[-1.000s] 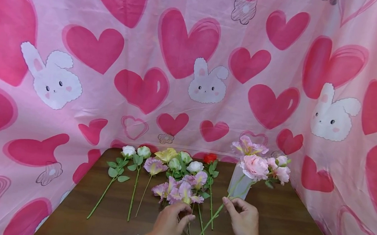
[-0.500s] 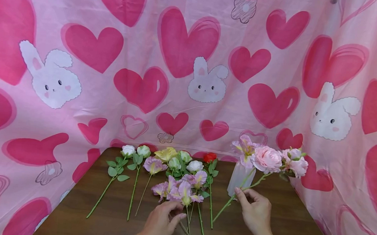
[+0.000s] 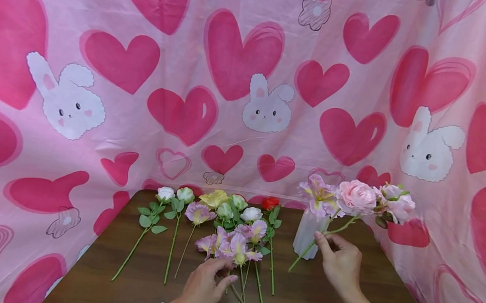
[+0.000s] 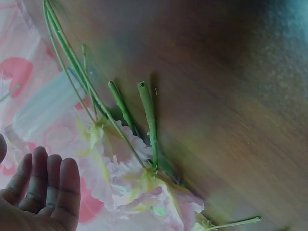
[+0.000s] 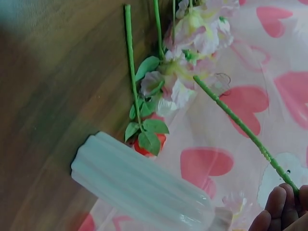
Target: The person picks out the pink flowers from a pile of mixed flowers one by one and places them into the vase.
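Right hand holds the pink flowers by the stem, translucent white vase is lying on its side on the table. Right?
Not quite: the vase stands upright on the table, as the head view shows. The right hand does hold the pink flowers by the stem.

The far cloth (image 3: 231, 136) is pale pink with deeper-pink hearts (image 3: 352, 137) and white rabbits (image 3: 267, 115), the table (image 3: 371, 266) dark brown. At right, the large flower (image 3: 357, 197) is pink, its stem (image 3: 302, 257) green, the vase (image 3: 304, 239) whitish; near blooms (image 3: 237, 250) mix lilac with yellow.
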The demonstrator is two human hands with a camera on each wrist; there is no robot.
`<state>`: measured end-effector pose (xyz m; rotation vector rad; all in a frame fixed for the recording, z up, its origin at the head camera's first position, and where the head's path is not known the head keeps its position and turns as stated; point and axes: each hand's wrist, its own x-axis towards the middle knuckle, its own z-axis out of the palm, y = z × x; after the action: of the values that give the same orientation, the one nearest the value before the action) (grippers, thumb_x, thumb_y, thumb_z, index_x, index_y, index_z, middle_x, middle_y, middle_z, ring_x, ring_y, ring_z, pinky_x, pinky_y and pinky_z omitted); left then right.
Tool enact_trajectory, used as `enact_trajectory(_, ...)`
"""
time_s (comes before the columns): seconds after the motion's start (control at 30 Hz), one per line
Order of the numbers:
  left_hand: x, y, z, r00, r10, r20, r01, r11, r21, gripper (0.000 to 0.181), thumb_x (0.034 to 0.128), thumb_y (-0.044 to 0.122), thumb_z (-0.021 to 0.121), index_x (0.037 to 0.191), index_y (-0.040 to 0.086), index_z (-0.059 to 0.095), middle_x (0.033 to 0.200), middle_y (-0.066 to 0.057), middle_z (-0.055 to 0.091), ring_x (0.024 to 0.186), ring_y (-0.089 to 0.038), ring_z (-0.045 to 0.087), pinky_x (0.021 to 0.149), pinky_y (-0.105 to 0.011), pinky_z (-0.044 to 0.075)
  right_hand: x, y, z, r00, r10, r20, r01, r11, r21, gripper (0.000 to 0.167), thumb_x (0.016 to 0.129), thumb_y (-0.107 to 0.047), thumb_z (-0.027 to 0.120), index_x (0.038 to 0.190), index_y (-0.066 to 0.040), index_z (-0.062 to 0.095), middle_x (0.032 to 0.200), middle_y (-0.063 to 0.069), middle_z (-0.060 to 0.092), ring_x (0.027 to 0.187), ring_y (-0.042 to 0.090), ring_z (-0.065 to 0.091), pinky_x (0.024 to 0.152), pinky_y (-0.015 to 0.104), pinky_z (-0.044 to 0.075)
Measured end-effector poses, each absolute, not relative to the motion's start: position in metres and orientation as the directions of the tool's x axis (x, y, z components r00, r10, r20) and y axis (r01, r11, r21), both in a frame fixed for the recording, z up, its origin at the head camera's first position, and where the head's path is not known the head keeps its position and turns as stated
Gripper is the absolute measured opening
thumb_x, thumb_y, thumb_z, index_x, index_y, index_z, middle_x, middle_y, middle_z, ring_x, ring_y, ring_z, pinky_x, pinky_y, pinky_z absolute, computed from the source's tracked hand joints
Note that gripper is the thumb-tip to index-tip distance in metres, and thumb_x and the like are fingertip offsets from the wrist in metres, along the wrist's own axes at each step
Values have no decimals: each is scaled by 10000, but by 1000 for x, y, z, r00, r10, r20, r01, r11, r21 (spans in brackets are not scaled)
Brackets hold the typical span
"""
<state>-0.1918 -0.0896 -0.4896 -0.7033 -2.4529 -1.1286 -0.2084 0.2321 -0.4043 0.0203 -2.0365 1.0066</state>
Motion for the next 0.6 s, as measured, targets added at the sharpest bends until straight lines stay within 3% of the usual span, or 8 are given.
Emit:
enact_trajectory(0.2,-191,-90,-489,-821,295,488,562,562,607,98,950,307,749,1009,254,691,901,139,640,799,-2,567,651,-242,488,-214,236,-397,-616,319,720,-367,694,-620,229,862,-118,835,658,-141,734,684,7,713,563,-19,510,531,172,367)
enact_trajectory(0.43,-192,-92,-489,-823,307,477,563,549,618,107,958,318,738,1032,258,689,924,103,661,822,-25,586,663,-244,498,-220,238,-386,-567,307,764,-386,720,-576,195,869,-125,829,689,-109,757,630,6,696,550,-12,478,554,187,357)
enact_trajectory(0.6,-193,-93,-489,-834,305,459,547,554,627,115,963,365,725,1019,276,679,901,162,618,813,-56,595,654,-245,486,-223,239,-381,-535,315,784,-428,699,-573,184,873,-101,821,701,-75,761,601,21,678,546,-34,486,544,157,360)
